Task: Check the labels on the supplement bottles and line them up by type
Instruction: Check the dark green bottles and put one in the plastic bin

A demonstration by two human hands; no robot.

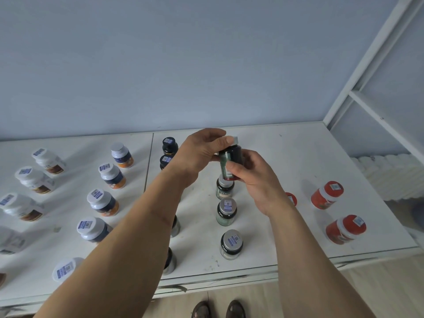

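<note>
Both hands hold one dark green-labelled bottle (230, 159) with a silver cap up above the table. My left hand (202, 152) grips its upper part near the cap, and my right hand (254, 180) grips its lower part. Below it a column of three similar dark silver-capped bottles (226, 212) stands upright. To the left are columns of white bottles (34, 180), white-capped navy and orange bottles (102, 203), and black bottles (169, 145). Red bottles (327, 195) stand at the right.
The bottles stand on two white tables (263, 244) pushed together against a pale blue wall. A white shelf frame (376, 115) rises at the right, with a white ribbed bundle (390, 175) beside it. My feet show below the table's front edge.
</note>
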